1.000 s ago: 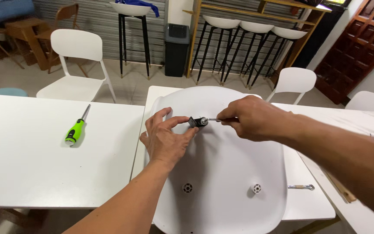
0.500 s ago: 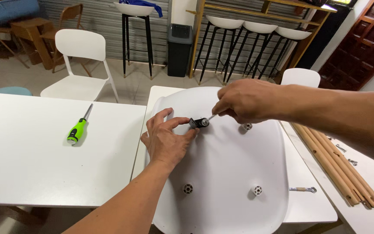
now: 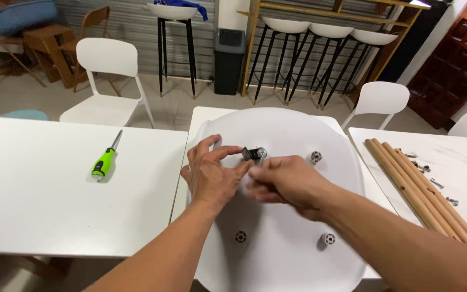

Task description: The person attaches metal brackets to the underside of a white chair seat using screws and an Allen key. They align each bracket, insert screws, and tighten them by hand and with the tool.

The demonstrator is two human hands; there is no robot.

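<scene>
Both hands meet over the far-middle part of an upturned white chair seat (image 3: pixel 293 216) lying on the tabletop (image 3: pixel 39 205). Left hand (image 3: pixel 212 173) pinches a small black metal bracket (image 3: pixel 251 153) between thumb and forefinger; remaining fingers spread, resting on the seat shell. Right hand (image 3: pixel 287 181) is loosely curled, fingertips just right of and below the bracket, motion-blurred; cannot tell whether it grips anything. Bracket sits at one of the seat's round mounting bosses, long axis roughly left-right, right end against the boss. Three other bosses visible: far right (image 3: pixel 315 157), near left (image 3: pixel 240 236), near right (image 3: pixel 328 238). Green-handled screwdriver (image 3: pixel 104 160) lies well left, tip pointing far. Wooden legs (image 3: pixel 422 189) and loose hardware (image 3: pixel 433 181) lie on the right tabletop.
</scene>
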